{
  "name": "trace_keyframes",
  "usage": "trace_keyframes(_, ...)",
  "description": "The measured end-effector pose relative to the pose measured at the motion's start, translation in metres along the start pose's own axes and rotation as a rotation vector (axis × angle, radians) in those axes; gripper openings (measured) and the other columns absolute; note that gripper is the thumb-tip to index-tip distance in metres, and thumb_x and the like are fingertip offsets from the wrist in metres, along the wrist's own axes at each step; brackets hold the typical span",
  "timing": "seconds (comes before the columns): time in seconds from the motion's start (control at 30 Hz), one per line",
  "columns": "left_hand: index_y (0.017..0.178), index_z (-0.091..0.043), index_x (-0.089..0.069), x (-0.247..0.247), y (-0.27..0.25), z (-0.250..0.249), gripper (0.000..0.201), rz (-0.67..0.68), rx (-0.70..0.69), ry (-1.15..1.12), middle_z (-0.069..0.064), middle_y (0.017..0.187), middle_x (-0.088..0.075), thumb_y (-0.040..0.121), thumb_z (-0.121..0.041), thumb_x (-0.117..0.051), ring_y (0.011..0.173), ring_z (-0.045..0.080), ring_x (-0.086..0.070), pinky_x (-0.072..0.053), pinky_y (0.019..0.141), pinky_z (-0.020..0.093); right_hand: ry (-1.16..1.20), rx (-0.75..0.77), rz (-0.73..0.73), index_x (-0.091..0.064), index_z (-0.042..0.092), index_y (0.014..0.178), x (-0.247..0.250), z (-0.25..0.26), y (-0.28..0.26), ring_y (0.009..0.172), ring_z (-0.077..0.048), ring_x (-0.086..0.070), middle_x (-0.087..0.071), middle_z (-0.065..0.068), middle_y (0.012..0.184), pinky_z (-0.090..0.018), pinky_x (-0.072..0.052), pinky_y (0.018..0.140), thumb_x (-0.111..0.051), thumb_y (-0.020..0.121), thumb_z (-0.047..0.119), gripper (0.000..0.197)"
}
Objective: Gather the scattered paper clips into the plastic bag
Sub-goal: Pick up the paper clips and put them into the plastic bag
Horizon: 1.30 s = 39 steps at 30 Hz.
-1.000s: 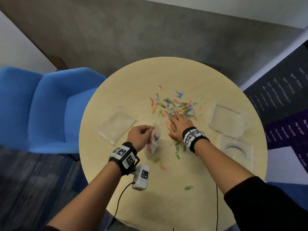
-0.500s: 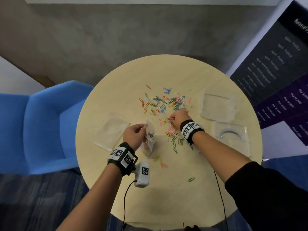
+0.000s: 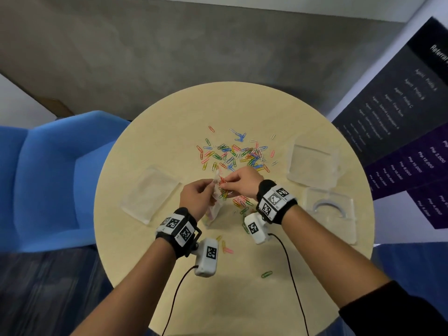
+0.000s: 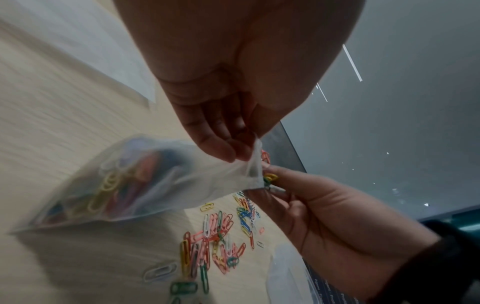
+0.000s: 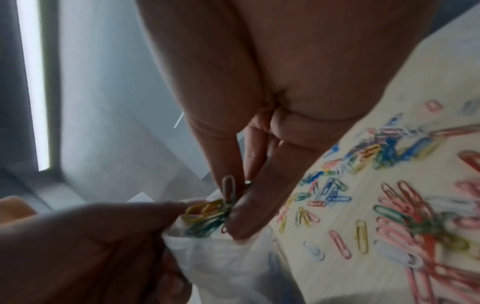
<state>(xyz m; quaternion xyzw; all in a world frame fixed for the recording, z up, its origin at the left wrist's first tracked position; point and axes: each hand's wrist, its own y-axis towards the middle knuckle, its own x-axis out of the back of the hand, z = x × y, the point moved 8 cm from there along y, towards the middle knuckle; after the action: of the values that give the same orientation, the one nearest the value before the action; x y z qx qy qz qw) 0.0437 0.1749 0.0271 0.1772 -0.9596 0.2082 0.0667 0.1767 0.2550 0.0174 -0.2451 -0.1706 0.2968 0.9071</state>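
Clear plastic, crumpled at its mouth, is pinched between the thumb and fingers of the left hand, which holds the plastic bag up by its rim just above the desk; the bag's lower end hangs down toward the wood, already part-filled with coloured clips. The right hand meets it from the other side, wrist raised, its fingers closed together on a small bunch of paper clips, yellow and green, pressed right at the bag's opening. Both forearms reach in from the near edge, each with a black band bearing square markers and a white camera block with a cable.

Pale wood grain covers the round desk. Beyond the hands lies the main scatter of loose clips, many colours mixed; a smaller heap sits just under the right wrist, and a few strays lie nearer the person, among them a green clip well apart from the rest. Three flat clear bags lie on the desk: one to the left, two to the right. A blue chair stands at the left, grey carpet beyond, and a dark printed banner at the right.

How many clips the right fingers hold cannot be counted, as the bunch is tangled and partly behind the bag's rim. Banner text is too blurred to read fully.
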Motion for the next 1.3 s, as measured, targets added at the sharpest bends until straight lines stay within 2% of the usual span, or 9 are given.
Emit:
trace_keyframes(0.23, 0.083, -0.029, -0.072, 0.009, 0.003, -0.001, 0.020, -0.033, -0.024, 0.005, 0.008, 0.068, -0.070, 0.095, -0.019, -0.059, 0.055, 0.017, -0.061, -0.056, 0.067, 0.040, -0.329, 0.021, 0.113, -0.062, 0.006, 0.125, -0.021, 0.022, -0.001, 0.095, -0.023, -0.071, -0.068, -0.012, 0.114, -0.038, -0.056, 0.091, -0.055, 0.088, -0.006, 0.040)
trace_keyframes(0.43, 0.085, -0.028, -0.073, 0.014, 0.002, -0.002, 0.016, -0.029, -0.037, 0.025, 0.007, 0.073, -0.074, 0.094, -0.024, -0.061, 0.056, 0.013, -0.062, -0.057, 0.069, 0.038, -0.347, 0.146, 0.019, -0.074, 0.004, 0.097, -0.016, 0.042, -0.007, 0.071, -0.019, -0.074, -0.075, -0.011, 0.082, -0.031, -0.061, 0.071, -0.071, 0.081, -0.001, 0.017)
trace_keyframes(0.57, 0.086, -0.027, -0.073, 0.019, -0.002, -0.002, 0.012, -0.043, -0.031, 0.001, 0.000, 0.073, -0.074, 0.093, -0.025, -0.063, 0.054, 0.010, -0.060, -0.056, 0.065, 0.033, -0.250, 0.095, -0.126, -0.074, 0.004, 0.093, 0.027, 0.040, 0.014, 0.069, -0.020, -0.073, -0.073, -0.011, 0.083, -0.031, -0.061, 0.069, -0.069, 0.084, 0.001, 0.010)
trace_keyframes(0.7, 0.088, -0.027, -0.073, 0.024, -0.004, 0.001, 0.013, -0.023, -0.033, -0.011, -0.001, 0.075, -0.074, 0.094, -0.025, -0.062, 0.054, 0.009, -0.061, -0.056, 0.066, 0.034, -0.636, 0.100, -0.448, -0.068, 0.012, 0.118, 0.093, 0.027, 0.057, 0.107, -0.023, -0.064, -0.064, -0.011, 0.124, -0.031, -0.051, 0.094, -0.068, 0.086, 0.013, 0.031)
trace_keyframes(0.77, 0.090, -0.026, -0.073, 0.027, -0.004, 0.003, 0.012, -0.025, -0.030, -0.018, 0.001, 0.079, -0.075, 0.094, -0.025, -0.062, 0.056, 0.009, -0.063, -0.058, 0.067, 0.035, -0.878, 0.062, -0.414, -0.046, 0.017, 0.142, 0.105, 0.012, 0.080, 0.135, -0.032, -0.039, -0.039, -0.012, 0.150, -0.039, -0.038, 0.108, -0.066, 0.088, 0.028, 0.058)
trace_keyframes(0.87, 0.095, -0.022, -0.075, 0.030, -0.005, 0.008, 0.012, -0.050, -0.032, -0.035, 0.004, 0.082, -0.076, 0.093, -0.025, -0.063, 0.059, 0.011, -0.064, -0.059, 0.070, 0.037, -1.108, -0.036, -0.288, -0.024, 0.028, 0.151, 0.108, -0.018, 0.102, 0.144, -0.037, -0.019, -0.014, -0.007, 0.160, -0.050, -0.031, 0.112, -0.058, 0.090, 0.046, 0.073)
trace_keyframes(1.13, 0.102, -0.012, -0.074, 0.026, -0.001, 0.013, 0.017, -0.091, -0.016, -0.067, 0.017, 0.084, -0.073, 0.094, -0.020, -0.062, 0.057, 0.013, -0.061, -0.058, 0.070, 0.038, -1.228, 0.183, -0.348, -0.068, 0.009, 0.115, 0.089, -0.012, 0.096, 0.104, -0.034, -0.059, -0.061, -0.015, 0.113, -0.036, -0.051, 0.089, -0.055, 0.091, 0.005, 0.028)
trace_keyframes(1.23, 0.102, -0.014, -0.074, 0.021, 0.001, 0.013, 0.016, -0.097, -0.014, -0.057, 0.005, 0.075, -0.072, 0.094, -0.019, -0.061, 0.053, 0.005, -0.060, -0.055, 0.063, 0.027, -1.177, 0.145, -0.295, -0.072, 0.011, 0.112, 0.089, -0.018, 0.088, 0.100, -0.031, -0.063, -0.068, -0.014, 0.109, -0.032, -0.051, 0.090, -0.056, 0.091, 0.005, 0.027)
trace_keyframes(1.3, 0.103, -0.014, -0.074, 0.017, 0.001, 0.013, 0.017, -0.099, -0.006, -0.048, 0.000, 0.075, -0.071, 0.094, -0.018, -0.060, 0.051, 0.002, -0.059, -0.052, 0.060, 0.022, -0.940, 0.117, -0.363, -0.074, 0.010, 0.109, 0.099, -0.020, 0.078, 0.097, -0.027, -0.066, -0.071, -0.012, 0.107, -0.027, -0.052, 0.090, -0.062, 0.090, 0.009, 0.022)
